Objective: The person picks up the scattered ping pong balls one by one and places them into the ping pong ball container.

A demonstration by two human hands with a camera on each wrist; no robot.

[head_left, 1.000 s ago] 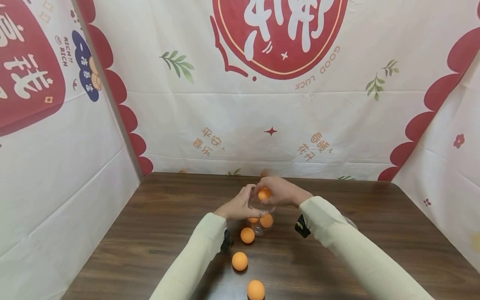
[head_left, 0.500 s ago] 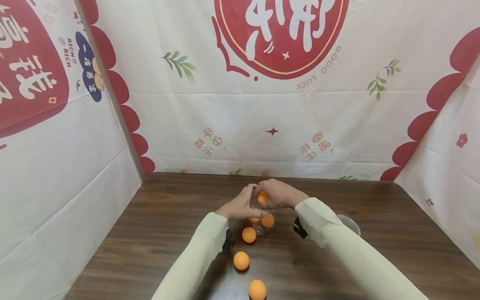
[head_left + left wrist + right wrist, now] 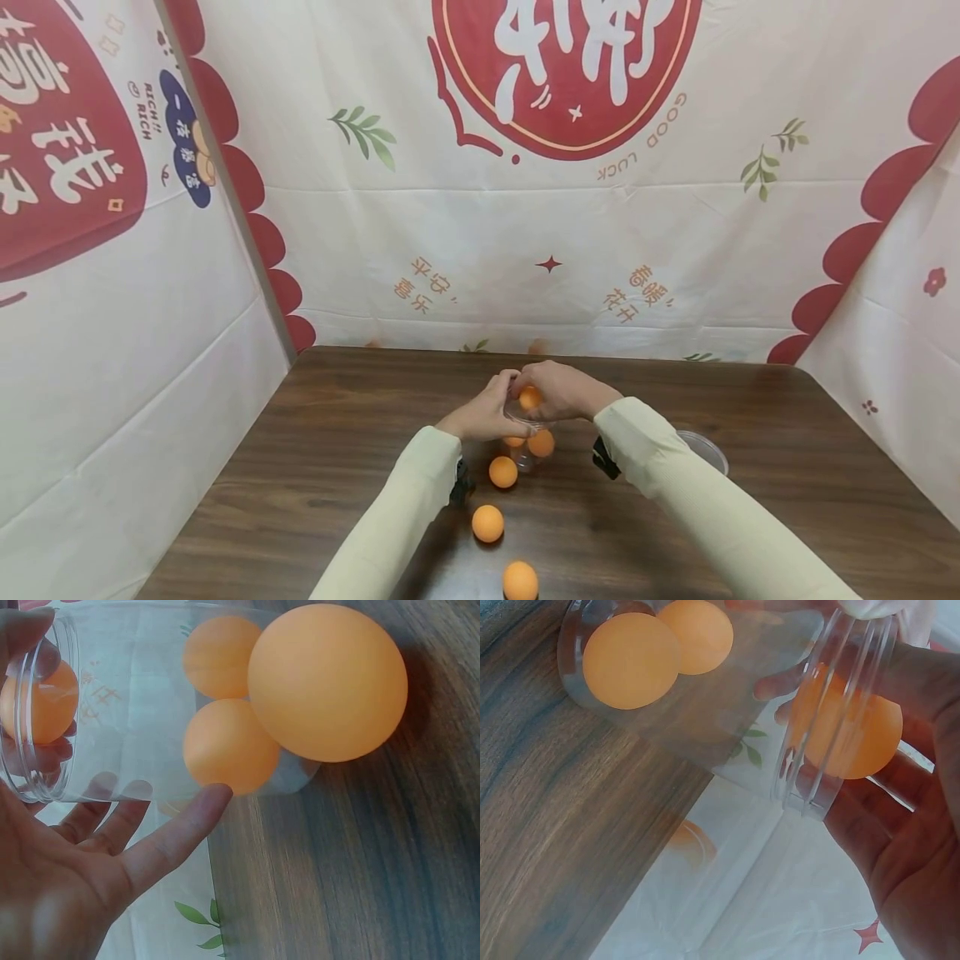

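Note:
A clear plastic jar (image 3: 135, 697) stands on the table, its ridged mouth upward. My left hand (image 3: 485, 414) grips it around the upper part. Two orange ping-pong balls (image 3: 231, 746) lie at the jar's bottom. At the mouth, my right hand (image 3: 566, 392) holds another orange ball (image 3: 874, 742) with its fingers; the ball sits partly behind the clear rim in the right wrist view. One loose ball (image 3: 503, 472) rests on the table just in front of the jar and looks large in the left wrist view.
Two more orange balls (image 3: 487, 523) (image 3: 521, 581) lie in a line nearer the person. A clear round lid (image 3: 703, 451) is on the wooden table (image 3: 315, 467) beyond the right sleeve, partly hidden. Printed cloth (image 3: 480, 225) hangs behind the table and at both sides.
My right hand has lowered slightly toward the jar mouth with its ball. The lid shows more from behind the right sleeve. My left hand keeps its grip, and the loose balls lie still.

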